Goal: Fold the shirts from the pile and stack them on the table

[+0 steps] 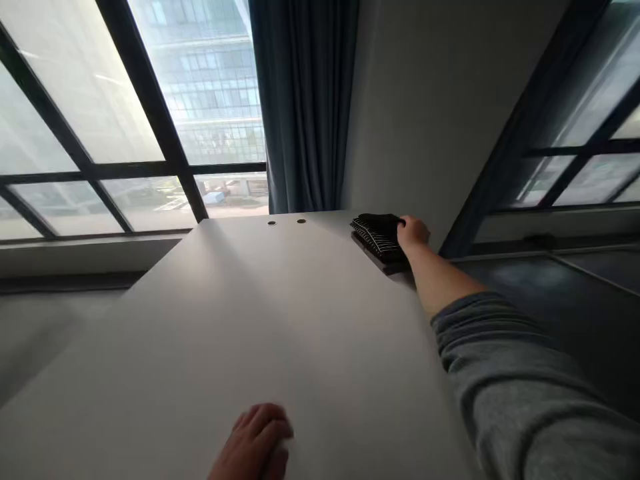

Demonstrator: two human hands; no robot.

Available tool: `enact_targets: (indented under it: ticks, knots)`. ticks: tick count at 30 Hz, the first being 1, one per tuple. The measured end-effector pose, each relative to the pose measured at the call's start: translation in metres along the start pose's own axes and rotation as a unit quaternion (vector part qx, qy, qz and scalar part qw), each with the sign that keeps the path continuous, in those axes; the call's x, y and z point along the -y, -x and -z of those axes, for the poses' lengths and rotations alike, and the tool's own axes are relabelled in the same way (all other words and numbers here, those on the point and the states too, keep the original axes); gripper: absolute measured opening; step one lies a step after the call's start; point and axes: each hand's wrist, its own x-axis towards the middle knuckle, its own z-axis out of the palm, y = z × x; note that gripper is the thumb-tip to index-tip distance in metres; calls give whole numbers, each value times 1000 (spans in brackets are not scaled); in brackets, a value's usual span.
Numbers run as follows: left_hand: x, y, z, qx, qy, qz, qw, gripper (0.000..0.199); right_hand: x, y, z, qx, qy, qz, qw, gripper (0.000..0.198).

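Observation:
At the far right corner of the white table (270,320), my right hand (413,233) is closed on the edge of a folded black cloth with thin white lines (377,233). The folded cloth lies in a small dark stack, with more dark layers (395,268) beneath it; what these are I cannot make out. My right arm is stretched far forward in a grey sleeve. Low in the view, my left hand (255,440) hovers over or rests on the near tabletop, fingers loosely bent and thumb apart from them, with nothing visible in it. It is slightly blurred.
Two round dark inserts (301,221) sit near the table's far edge. Beyond it hang a dark blue curtain (305,107) and a grey wall (430,100). Large windows (220,87) stand at the left, another at the right. The table's right edge runs beneath my right arm.

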Motion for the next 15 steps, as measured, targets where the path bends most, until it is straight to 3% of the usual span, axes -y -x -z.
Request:
enact_targets:
  ticks: [4,8,10,12,15]
  knots:
    - [3,0,-1,-4,5,7,1000,22,33,-5,48,-33,-65,124,990,34]
    - [-8,-17,0,-3,3,-2,1000,29,80,40,101,44,-183,200,962,31]
    - [-20,-34,1,-43,-25,-14,999,46,100,78,119,113,-280,152,941,35]
    - [-32,-54,2,-130,-69,-10,989,66,111,119,126,204,-379,68,900,41]
    - [-41,-79,7,-244,-83,6,966,73,106,179,111,344,-436,-29,831,43]
